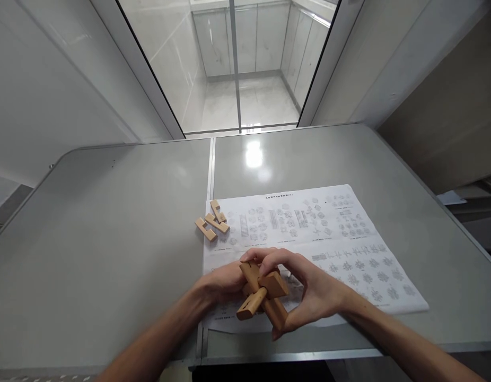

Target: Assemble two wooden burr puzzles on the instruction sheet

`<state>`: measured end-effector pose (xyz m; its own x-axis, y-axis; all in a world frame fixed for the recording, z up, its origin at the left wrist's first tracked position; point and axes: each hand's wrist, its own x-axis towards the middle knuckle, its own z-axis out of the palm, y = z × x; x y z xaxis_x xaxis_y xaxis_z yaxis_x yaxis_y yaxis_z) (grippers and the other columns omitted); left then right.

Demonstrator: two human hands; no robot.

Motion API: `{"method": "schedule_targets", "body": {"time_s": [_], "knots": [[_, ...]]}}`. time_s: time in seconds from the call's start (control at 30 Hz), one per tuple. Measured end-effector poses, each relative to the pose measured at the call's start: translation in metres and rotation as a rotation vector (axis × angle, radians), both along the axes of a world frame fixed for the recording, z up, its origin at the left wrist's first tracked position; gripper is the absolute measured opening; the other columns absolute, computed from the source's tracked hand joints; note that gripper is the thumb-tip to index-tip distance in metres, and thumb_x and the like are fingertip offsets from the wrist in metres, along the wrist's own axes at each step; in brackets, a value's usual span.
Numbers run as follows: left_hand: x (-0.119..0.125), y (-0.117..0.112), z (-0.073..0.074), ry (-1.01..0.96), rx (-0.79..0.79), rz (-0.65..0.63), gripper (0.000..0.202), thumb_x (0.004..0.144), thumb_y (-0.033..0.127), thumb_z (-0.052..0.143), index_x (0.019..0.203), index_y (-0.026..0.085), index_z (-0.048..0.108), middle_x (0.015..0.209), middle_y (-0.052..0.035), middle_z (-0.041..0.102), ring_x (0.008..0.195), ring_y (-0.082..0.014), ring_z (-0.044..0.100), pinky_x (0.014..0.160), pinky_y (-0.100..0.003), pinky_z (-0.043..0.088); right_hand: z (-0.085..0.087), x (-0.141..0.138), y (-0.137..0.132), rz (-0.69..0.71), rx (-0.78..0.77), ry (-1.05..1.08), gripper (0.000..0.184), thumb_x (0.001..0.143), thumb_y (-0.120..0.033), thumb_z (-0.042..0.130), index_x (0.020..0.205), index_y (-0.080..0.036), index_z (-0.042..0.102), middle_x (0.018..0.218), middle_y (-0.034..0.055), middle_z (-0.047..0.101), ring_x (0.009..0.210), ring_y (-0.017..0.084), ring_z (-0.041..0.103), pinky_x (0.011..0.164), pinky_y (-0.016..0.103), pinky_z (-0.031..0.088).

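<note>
A brown wooden burr puzzle (251,278), built of interlocked notched bars, is held between my two hands above the sheet's near edge. My right hand (317,292) grips it from the right, with the thumb at the lower end of one bar and fingers over the upper part. Behind and to the left, my left hand (227,278) supports it; most of its fingers are hidden by the puzzle. Several pale notched wooden pieces (217,224) lie close together at the sheet's left edge, apart from both hands.
A large printed sheet (301,241) with rows of small puzzle diagrams lies under my hands. The grey table (150,212) has a metal seam (211,170) running front to back. A glazed window (245,101) stands behind the far edge, and a shelf area is at the right.
</note>
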<state>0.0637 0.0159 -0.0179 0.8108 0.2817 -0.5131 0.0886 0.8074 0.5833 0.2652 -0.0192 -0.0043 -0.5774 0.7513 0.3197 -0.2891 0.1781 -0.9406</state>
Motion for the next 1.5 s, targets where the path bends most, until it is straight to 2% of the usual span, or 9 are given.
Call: {"method": "schedule_targets", "body": {"time_s": [0.17, 0.27, 0.43, 0.53, 0.67, 0.8, 1.07, 1.3, 1.5], "knots": [[0.003, 0.0, 0.006, -0.015, -0.018, 0.022, 0.026, 0.073, 0.03, 0.081, 0.082, 0.013, 0.065, 0.079, -0.0015, 0.06, 0.068, -0.0103, 0.054, 0.06, -0.02, 0.042, 0.001, 0.0, -0.001, 0.016, -0.009, 0.024, 0.08, 0.062, -0.03, 0.1, 0.128, -0.036, 0.054, 0.147, 0.0072, 0.056, 0.136, 0.03, 0.055, 0.111, 0.048, 0.044], [0.005, 0.001, 0.01, -0.013, 0.011, 0.048, 0.024, 0.076, 0.03, 0.08, 0.082, 0.013, 0.064, 0.078, -0.0016, 0.06, 0.066, -0.0097, 0.054, 0.058, -0.019, 0.041, 0.001, 0.0, -0.001, 0.023, -0.037, 0.038, 0.082, 0.061, -0.026, 0.101, 0.128, -0.036, 0.054, 0.146, 0.0067, 0.056, 0.138, 0.03, 0.053, 0.112, 0.048, 0.043], [0.006, 0.001, 0.005, -0.054, -0.027, -0.056, 0.036, 0.084, 0.048, 0.072, 0.081, 0.012, 0.065, 0.068, -0.0047, 0.064, 0.052, -0.0117, 0.055, 0.046, -0.022, 0.042, -0.002, 0.001, -0.001, 0.044, -0.18, 0.087, 0.087, 0.058, -0.026, 0.102, 0.129, -0.036, 0.052, 0.154, 0.0079, 0.047, 0.135, 0.031, 0.056, 0.107, 0.046, 0.051], [0.006, 0.003, 0.002, -0.164, -0.038, -0.072, 0.043, 0.088, 0.055, 0.068, 0.084, 0.012, 0.065, 0.063, -0.0041, 0.063, 0.05, -0.0128, 0.054, 0.048, -0.026, 0.047, -0.003, 0.005, 0.001, 0.013, -0.242, 0.103, 0.087, 0.059, -0.03, 0.101, 0.129, -0.036, 0.051, 0.157, 0.0093, 0.043, 0.137, 0.033, 0.054, 0.102, 0.045, 0.054], [0.009, 0.006, 0.007, -0.217, -0.064, -0.096, 0.032, 0.09, 0.044, 0.072, 0.093, 0.014, 0.061, 0.073, -0.003, 0.064, 0.054, -0.0111, 0.055, 0.056, -0.028, 0.054, -0.007, 0.014, 0.011, -0.18, -0.213, 0.057, 0.084, 0.06, -0.042, 0.1, 0.129, -0.034, 0.054, 0.151, 0.0104, 0.05, 0.146, 0.037, 0.043, 0.109, 0.051, 0.049], [0.009, 0.006, 0.013, -0.219, -0.094, -0.096, 0.032, 0.094, 0.045, 0.068, 0.09, 0.016, 0.057, 0.075, -0.0012, 0.061, 0.054, -0.0093, 0.051, 0.061, -0.029, 0.055, -0.006, 0.024, 0.021, -0.372, -0.169, 0.011, 0.076, 0.068, -0.052, 0.093, 0.132, -0.037, 0.055, 0.148, 0.0073, 0.053, 0.142, 0.036, 0.048, 0.111, 0.053, 0.049], [0.006, 0.003, 0.012, -0.184, -0.049, -0.054, 0.024, 0.094, 0.039, 0.065, 0.09, 0.016, 0.057, 0.075, 0.0002, 0.059, 0.057, -0.0096, 0.049, 0.069, -0.031, 0.052, -0.01, 0.033, 0.029, -0.721, -0.199, -0.197, 0.058, 0.081, -0.044, 0.083, 0.132, -0.034, 0.056, 0.139, 0.0074, 0.06, 0.125, 0.03, 0.061, 0.103, 0.048, 0.054], [0.004, 0.001, 0.018, -0.123, 0.012, -0.037, 0.027, 0.091, 0.041, 0.068, 0.086, 0.016, 0.058, 0.075, 0.0004, 0.059, 0.06, -0.0101, 0.049, 0.074, -0.032, 0.049, -0.034, 0.045, 0.042, -1.018, -0.15, -0.349, 0.067, 0.075, -0.048, 0.087, 0.131, -0.031, 0.055, 0.139, 0.0078, 0.06, 0.115, 0.028, 0.066, 0.095, 0.046, 0.057], [0.003, -0.002, 0.018, -0.096, 0.026, -0.03, 0.025, 0.09, 0.038, 0.068, 0.086, 0.016, 0.059, 0.076, -0.0006, 0.06, 0.063, -0.0108, 0.052, 0.076, -0.033, 0.049, -0.041, 0.058, 0.044, -1.25, -0.141, -0.459, 0.072, 0.072, -0.053, 0.087, 0.132, -0.028, 0.056, 0.136, 0.0085, 0.061, 0.106, 0.026, 0.067, 0.089, 0.042, 0.057]]}}
